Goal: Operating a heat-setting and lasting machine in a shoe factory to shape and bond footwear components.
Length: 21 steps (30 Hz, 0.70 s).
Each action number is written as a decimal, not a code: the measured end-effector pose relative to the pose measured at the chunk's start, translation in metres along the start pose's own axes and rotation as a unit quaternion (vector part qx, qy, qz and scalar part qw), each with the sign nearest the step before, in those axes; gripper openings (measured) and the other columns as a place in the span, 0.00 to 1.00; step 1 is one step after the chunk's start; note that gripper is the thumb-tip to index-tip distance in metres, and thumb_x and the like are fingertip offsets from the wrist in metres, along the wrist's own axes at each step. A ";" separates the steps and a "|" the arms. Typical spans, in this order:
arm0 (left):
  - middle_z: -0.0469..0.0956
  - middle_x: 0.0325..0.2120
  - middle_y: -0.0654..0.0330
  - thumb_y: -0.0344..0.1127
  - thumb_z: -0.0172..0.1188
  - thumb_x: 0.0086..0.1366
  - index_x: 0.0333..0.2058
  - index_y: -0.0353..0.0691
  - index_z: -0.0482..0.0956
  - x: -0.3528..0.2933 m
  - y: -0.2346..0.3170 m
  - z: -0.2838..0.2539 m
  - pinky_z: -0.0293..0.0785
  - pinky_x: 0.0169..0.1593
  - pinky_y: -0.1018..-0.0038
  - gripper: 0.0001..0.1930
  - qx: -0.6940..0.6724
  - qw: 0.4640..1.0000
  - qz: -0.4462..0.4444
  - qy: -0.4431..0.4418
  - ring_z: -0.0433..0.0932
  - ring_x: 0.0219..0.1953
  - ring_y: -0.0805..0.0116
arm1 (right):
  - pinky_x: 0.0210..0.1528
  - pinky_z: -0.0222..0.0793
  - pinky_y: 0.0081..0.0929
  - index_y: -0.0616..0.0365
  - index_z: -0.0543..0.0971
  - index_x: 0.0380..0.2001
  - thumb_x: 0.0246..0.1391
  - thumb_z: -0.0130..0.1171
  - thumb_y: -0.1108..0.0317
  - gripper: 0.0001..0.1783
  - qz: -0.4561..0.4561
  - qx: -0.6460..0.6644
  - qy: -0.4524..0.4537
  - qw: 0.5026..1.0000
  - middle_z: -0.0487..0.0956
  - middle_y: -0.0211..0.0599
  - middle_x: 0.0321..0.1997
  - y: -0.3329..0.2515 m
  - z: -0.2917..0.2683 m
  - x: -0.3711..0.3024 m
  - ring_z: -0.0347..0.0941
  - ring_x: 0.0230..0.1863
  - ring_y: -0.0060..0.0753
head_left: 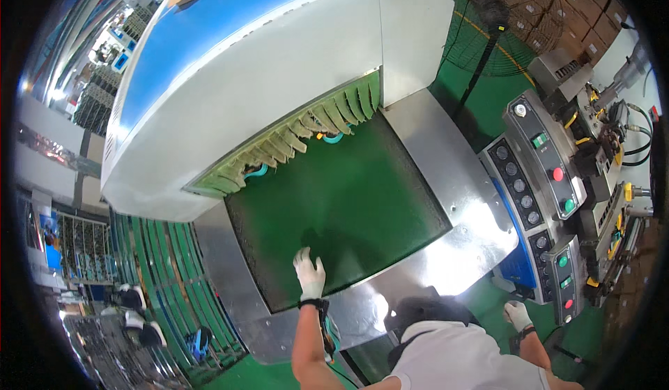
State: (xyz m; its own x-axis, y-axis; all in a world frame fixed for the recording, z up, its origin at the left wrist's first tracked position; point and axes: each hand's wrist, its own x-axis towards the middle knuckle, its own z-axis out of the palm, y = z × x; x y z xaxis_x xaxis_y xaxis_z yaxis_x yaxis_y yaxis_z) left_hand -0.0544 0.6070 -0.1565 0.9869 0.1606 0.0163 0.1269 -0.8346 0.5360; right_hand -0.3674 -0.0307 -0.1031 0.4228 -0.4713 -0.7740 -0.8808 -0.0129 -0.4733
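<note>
My left hand (309,273), in a white glove, is over the near edge of the green conveyor belt (334,202). Its fingers are stretched, the thumb stands apart, and nothing is held; whether it touches the belt I cannot tell. Down at my right side, my right hand (517,315), also gloved, is closed with its fingers curled and no object showing. At the far end of the belt, a teal curved piece (256,172) and a second teal piece (334,138) with an orange bit lie partly hidden under the green strip curtain (300,128) of the white and blue machine (279,62).
A bare metal frame (446,139) borders the belt. Right of it stands a control panel (540,153) with dials and coloured buttons. A floor fan (492,13) and stacked cardboard boxes (578,6) are behind. On the left are a rail rack (174,278) and several shoes (136,320).
</note>
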 end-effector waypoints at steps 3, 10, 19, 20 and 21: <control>0.68 0.61 0.44 0.24 0.55 0.63 0.57 0.32 0.70 0.116 -0.039 0.020 0.61 0.68 0.51 0.22 0.090 0.994 0.061 0.019 0.63 0.65 0.41 | 0.24 0.67 0.28 0.60 0.76 0.32 0.59 0.55 0.69 0.06 0.064 0.022 -0.023 0.997 0.76 0.30 0.26 -0.006 0.005 -0.038 0.71 0.24 0.25; 0.69 0.60 0.43 0.33 0.55 0.62 0.62 0.32 0.68 0.359 -0.107 -0.030 0.60 0.68 0.52 0.28 0.402 0.911 0.033 0.079 0.67 0.64 0.44 | 0.30 0.75 0.34 0.69 0.81 0.38 0.54 0.59 0.70 0.12 0.210 -0.039 0.063 0.975 0.81 0.37 0.30 0.026 -0.008 -0.129 0.78 0.28 0.32; 0.86 0.34 0.45 0.46 0.53 0.68 0.32 0.33 0.87 0.428 -0.175 -0.011 0.77 0.46 0.60 0.21 0.411 0.901 -0.101 -0.090 0.85 0.42 0.49 | 0.32 0.78 0.42 0.68 0.83 0.36 0.54 0.59 0.71 0.11 0.258 -0.020 0.149 0.954 0.83 0.42 0.31 0.063 -0.014 -0.157 0.81 0.30 0.40; 0.85 0.29 0.46 0.41 0.57 0.66 0.27 0.34 0.87 0.416 -0.211 -0.044 0.77 0.46 0.58 0.17 0.365 0.926 -0.091 0.011 0.84 0.38 0.46 | 0.32 0.78 0.42 0.67 0.83 0.37 0.54 0.59 0.71 0.12 0.247 0.008 0.106 0.963 0.83 0.42 0.31 0.062 -0.015 -0.130 0.81 0.30 0.41; 0.84 0.31 0.45 0.37 0.57 0.65 0.30 0.33 0.86 0.416 -0.193 -0.038 0.77 0.47 0.57 0.14 0.360 0.930 -0.076 -0.002 0.84 0.39 0.45 | 0.32 0.78 0.42 0.67 0.83 0.37 0.54 0.59 0.71 0.12 0.243 0.019 0.111 0.963 0.83 0.42 0.31 0.059 -0.006 -0.130 0.81 0.30 0.41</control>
State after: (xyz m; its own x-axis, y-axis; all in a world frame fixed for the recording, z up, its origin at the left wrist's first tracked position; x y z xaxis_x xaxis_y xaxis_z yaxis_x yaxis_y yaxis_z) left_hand 0.3274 0.8554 -0.2209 0.9521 0.3053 -0.0171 0.2979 -0.9389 -0.1725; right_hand -0.4758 0.0248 -0.0276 -0.0978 -0.5907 -0.8009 -0.9527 0.2882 -0.0962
